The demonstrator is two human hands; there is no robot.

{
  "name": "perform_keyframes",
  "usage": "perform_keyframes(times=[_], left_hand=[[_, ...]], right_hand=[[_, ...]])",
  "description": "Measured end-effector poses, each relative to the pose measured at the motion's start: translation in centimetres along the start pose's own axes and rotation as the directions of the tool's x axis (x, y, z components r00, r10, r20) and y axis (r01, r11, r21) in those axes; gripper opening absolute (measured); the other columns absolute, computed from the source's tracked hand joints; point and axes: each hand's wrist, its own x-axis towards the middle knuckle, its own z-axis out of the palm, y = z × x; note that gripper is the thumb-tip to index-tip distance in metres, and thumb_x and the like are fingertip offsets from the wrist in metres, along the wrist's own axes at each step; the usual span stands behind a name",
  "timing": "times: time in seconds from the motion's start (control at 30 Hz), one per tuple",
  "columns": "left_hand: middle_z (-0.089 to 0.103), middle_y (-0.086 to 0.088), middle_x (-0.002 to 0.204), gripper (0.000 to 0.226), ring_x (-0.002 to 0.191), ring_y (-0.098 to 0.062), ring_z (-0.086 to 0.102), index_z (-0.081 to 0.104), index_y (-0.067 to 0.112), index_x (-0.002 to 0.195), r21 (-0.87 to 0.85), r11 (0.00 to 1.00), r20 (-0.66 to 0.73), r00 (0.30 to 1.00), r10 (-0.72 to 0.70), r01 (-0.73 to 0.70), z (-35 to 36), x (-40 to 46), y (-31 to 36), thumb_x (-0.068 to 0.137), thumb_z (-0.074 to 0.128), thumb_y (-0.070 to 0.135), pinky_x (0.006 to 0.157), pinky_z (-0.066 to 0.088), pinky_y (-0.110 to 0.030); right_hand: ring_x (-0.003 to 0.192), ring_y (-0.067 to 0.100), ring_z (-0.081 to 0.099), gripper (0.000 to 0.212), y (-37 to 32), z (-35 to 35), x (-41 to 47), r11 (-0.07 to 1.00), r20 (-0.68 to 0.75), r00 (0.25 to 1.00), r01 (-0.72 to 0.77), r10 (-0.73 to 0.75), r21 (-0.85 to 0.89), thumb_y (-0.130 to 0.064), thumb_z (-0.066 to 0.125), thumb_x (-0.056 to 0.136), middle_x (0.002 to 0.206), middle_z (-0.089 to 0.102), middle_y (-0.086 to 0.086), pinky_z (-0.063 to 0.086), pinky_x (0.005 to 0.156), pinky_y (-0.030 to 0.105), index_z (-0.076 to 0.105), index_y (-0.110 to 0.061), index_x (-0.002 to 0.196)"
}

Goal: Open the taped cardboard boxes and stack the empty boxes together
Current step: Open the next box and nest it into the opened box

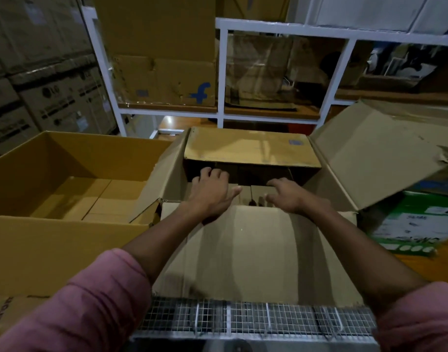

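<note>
The opened cardboard box sits flaps-out before the person — left hand and right hand reaching inside, fingers spread, gripping nothing — likely checking it's empty.

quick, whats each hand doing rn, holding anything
Left hand: open, fingers spread, reaching into the open cardboard box, gripping nothing.
Right hand: open, fingers relaxed, also inside the box, holding nothing.

A storeroom or warehouse — stacked printed cartons fill the left wall, white metal shelving holds worn cardboard boxes, open boxes around.
</note>
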Motion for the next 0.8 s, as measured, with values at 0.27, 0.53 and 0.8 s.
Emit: perform_keyframes(times=[0.27, 0.53, 0.8], left_hand=[[0.050, -0.011, 0.143, 0.047, 0.133, -0.034, 0.041, 0.050, 0.016, 0.137, 0.071, 0.997, 0.219, 0.975, -0.043, 0.028, 0.7, 7.1, -0.1, 0.102, 0.049, 0.048, 0.108, 0.037, -0.056], [0.023, -0.012, 0.164, 0.065, 0.151, -0.039, 0.015, 0.032, 0.021, 0.153, 0.116, 0.991, 0.069, 0.994, -0.081, 0.073, 1.0, 16.1, 1.4, 0.099, 0.052, 0.051, 0.119, 0.018, -0.062], [-0.003, -0.010, 0.170, 0.079, 0.155, -0.039, -0.009, 0.015, 0.019, 0.161, 0.198, 0.977, -0.108, 0.992, -0.063, 0.083, 2.8, 20.4, 0.0, 0.100, 0.048, 0.055, 0.123, 0.007, -0.062]], right_hand=[[0.143, 0.042, 0.032, 0.077, 0.7, 0.0, 9.7, 0.982, 0.182, 0.983, 0.063, -0.029, -0.179, -0.052, 0.056, 0.096, 0.160, 0.024, 0.017, 0.034, 0.115, 0.056, 0.021, -0.022, 0.158], [0.156, 0.032, -0.017, 0.086, 3.1, -5.7, 17.7, 0.959, -0.338, 0.905, 0.200, -0.259, -0.202, -0.048, 0.050, 0.100, 0.170, -0.020, -0.002, -0.002, 0.123, 0.056, -0.007, -0.031, 0.162], [0.155, 0.038, -0.013, 0.079, 4.0, -4.8, 24.9, 0.975, -0.330, 0.919, 0.180, -0.215, -0.133, -0.047, 0.053, 0.100, 0.171, -0.009, 0.002, -0.001, 0.123, 0.062, 0.010, -0.027, 0.162]])
